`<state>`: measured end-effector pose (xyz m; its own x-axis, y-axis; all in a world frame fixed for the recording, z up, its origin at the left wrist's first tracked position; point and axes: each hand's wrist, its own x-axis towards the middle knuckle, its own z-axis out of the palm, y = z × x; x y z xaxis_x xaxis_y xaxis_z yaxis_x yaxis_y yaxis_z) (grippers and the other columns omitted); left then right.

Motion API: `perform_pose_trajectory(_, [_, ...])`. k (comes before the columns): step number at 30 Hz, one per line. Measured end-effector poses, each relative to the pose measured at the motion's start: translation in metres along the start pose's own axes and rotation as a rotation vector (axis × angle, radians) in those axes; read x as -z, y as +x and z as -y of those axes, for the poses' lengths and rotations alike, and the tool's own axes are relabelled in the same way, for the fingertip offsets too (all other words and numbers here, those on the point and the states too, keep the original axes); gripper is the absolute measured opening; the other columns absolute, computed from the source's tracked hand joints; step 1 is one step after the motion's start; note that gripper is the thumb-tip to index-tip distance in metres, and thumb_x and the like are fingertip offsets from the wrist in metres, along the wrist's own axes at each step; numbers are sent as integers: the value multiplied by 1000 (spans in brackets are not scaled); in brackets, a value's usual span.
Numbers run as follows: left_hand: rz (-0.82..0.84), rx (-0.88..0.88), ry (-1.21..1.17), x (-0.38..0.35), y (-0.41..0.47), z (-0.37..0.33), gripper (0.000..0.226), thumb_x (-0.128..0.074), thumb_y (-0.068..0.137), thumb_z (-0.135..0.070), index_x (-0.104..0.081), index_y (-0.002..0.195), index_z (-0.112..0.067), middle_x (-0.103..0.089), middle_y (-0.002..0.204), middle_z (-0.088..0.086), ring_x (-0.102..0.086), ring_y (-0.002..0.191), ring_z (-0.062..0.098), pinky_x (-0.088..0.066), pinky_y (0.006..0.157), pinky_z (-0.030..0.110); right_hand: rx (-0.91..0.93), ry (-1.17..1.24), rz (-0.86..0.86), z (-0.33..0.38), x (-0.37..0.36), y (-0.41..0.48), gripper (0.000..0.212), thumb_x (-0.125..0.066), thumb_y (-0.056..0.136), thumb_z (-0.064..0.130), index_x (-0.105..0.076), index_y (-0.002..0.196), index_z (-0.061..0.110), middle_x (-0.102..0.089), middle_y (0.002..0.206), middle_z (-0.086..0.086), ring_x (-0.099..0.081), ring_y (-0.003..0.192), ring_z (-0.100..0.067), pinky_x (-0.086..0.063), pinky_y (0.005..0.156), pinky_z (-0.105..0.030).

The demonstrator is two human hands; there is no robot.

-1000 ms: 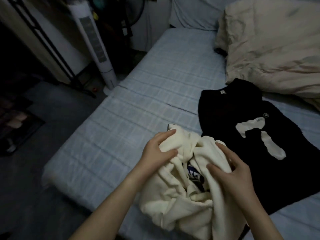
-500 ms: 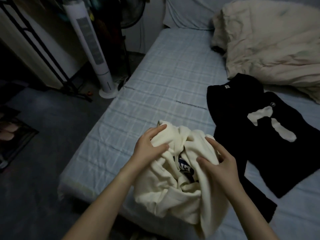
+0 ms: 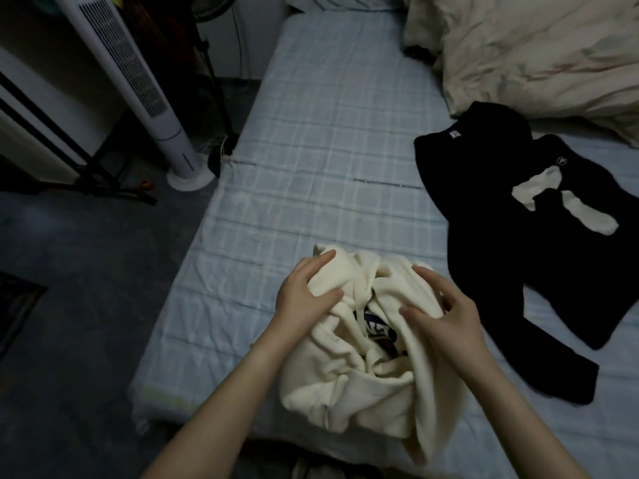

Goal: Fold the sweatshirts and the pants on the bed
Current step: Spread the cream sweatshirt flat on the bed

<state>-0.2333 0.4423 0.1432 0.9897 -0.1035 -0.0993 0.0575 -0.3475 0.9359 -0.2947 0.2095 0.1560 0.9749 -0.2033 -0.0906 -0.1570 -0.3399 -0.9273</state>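
cream sweatshirt [image 3: 363, 375]: at 6 o'clock in the head view, bunched in a heap on the bed [image 3: 311, 150]. It sits at the near edge, and a lower fold droops past that edge. A dark printed patch shows in the hollow of the heap.
left hand [image 3: 304, 292]: fingers over the top of the heap and thumb underneath, grasping a handful of cream cloth on the 9 o'clock side.
right hand [image 3: 446, 316]: thumb and fingers closed round a fold on the 3 o'clock side, also grasping.
black garment [image 3: 518, 257]: lies flat at 3 o'clock, just beside the heap. The light is dim, so the dark strip trailing toward 5 o'clock may be a sleeve or a separate piece.
duvet [image 3: 536, 53]: piled at 1 o'clock, touching the black garment's far end.
tower fan [image 3: 138, 84]: on the floor at 10 o'clock, well apart.
risk 1: the overhanging fold could drag the heap off the near edge if either grasp loosens.
risk 2: pulling the two handfuls apart may twist the body, since the sleeves are hidden inside the bunch.
risk 3: spreading toward 3 o'clock would overlap the black garment and rumple it. The free sheet lies toward 12 o'clock.
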Motion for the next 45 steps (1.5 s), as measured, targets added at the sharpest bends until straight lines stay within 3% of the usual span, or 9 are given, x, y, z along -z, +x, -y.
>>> perform_pose_trajectory(7, [-12, -117, 16, -1, 55, 7, 63, -76, 74, -24, -56, 130, -43, -57, 124, -20, -54, 118, -2, -44, 98, 19, 101, -59, -35, -11, 10, 53, 63, -86, 72, 16, -61, 123, 46, -59, 124, 31, -55, 113, 11, -42, 87, -3])
perform_pose_trajectory(9, [-3, -81, 117, -7, 86, 29, 67, -75, 77, -28, -51, 138, -38, -50, 137, -13, -49, 125, 3, -41, 104, 23, 74, -128, -58, -39, 6, 82, 65, -86, 73, 21, -59, 129, 41, -58, 129, 23, -56, 116, 4, -44, 93, -14])
perform_pose_trajectory(13, [183, 197, 618, -32, 131, 106, 85, -68, 84, -46, -20, 153, -39, -10, 163, 5, -22, 143, 36, -26, 117, 44, -125, -606, 102, -115, -26, 136, 78, -77, 83, 27, -38, 151, 22, -33, 156, -17, -40, 137, -36, -35, 111, -42])
perform_pose_trajectory(19, [187, 9, 890, -77, 156, 198, 73, -41, 87, -68, -13, 151, -48, 0, 165, -6, 6, 151, 26, 6, 118, 52, 106, -999, 237, -196, -95, 172, 67, -24, 91, 62, -25, 154, 40, -22, 163, 3, -18, 148, -37, -19, 113, -56])
perform_pose_trajectory(23, [66, -144, 974, -99, 169, 242, 68, -29, 86, -72, -19, 150, -50, -6, 165, -5, 0, 151, 28, -1, 119, 59, 125, -1054, 249, -242, -116, 184, 65, -16, 91, 65, -20, 153, 47, -24, 163, 7, -4, 150, -43, -7, 113, -67])
perform_pose_trajectory(31, [-28, -288, 1047, -128, 188, 309, 71, -42, 88, -67, -19, 152, -46, -16, 163, 0, -13, 150, 33, -15, 116, 62, 256, -1164, 167, -311, -137, 195, 62, -25, 95, 64, -25, 154, 43, -28, 161, 6, -12, 148, -48, -5, 112, -73])
perform_pose_trajectory(36, [-18, -226, 990, -124, 181, 285, 68, -45, 86, -64, -27, 149, -46, -22, 161, 0, -14, 149, 30, -15, 116, 61, 237, -1149, 178, -303, -134, 189, 62, -27, 94, 62, -31, 152, 40, -32, 159, 4, -13, 147, -48, -9, 110, -74])
perform_pose_trajectory(41, [-200, -96, 776, -103, 171, 268, 63, -37, 91, -64, -28, 149, -43, -23, 160, 4, -19, 147, 26, -10, 120, 55, 180, -1129, 236, -277, -127, 183, 62, -22, 93, 57, -36, 150, 37, -34, 159, -1, -14, 146, -50, -12, 111, -73])
perform_pose_trajectory(45, [-177, 36, 642, -77, 159, 274, 57, -41, 99, -52, -31, 151, -32, -33, 157, 2, -34, 141, 21, -27, 116, 42, 278, -983, 86, -238, -133, 165, 54, -40, 94, 41, -50, 144, 26, -47, 149, -12, -34, 135, -51, -27, 108, -68])
